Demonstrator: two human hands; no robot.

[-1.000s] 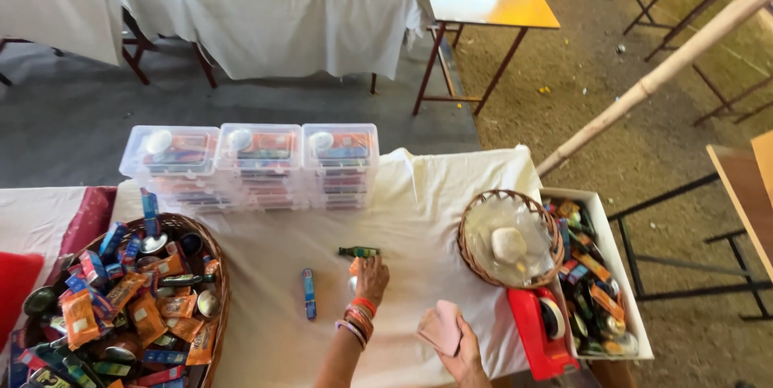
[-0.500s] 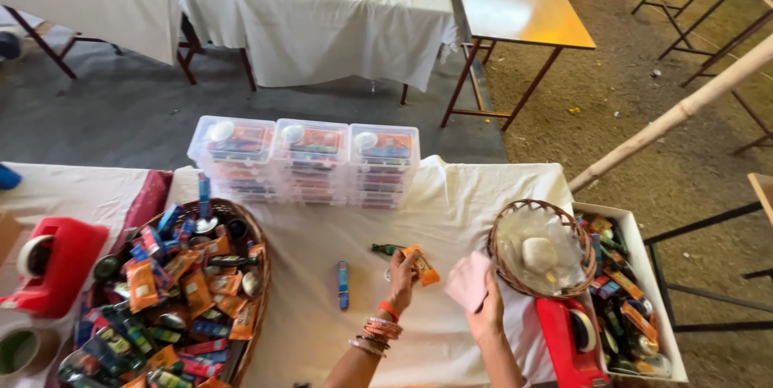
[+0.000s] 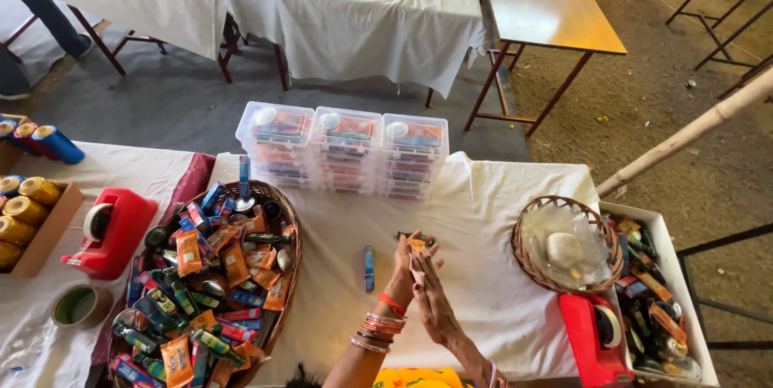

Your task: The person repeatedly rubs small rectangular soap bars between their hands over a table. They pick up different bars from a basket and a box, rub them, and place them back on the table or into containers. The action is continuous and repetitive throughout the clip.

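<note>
L hand [image 3: 403, 269]: fingers grasp small orange sachet [image 3: 416, 244]; R of blue tube [image 3: 369, 267]
R hand [image 3: 431, 295]: pressed to L; grip unclear
Round wicker basket [image 3: 283, 219]: L of tube

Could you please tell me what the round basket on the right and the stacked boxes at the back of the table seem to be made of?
The round basket looks like woven wicker or cane: brown, matt, with plaited strands along the rim. The stacked boxes look like clear, glossy plastic, since their coloured contents show through the walls and lids.
</note>
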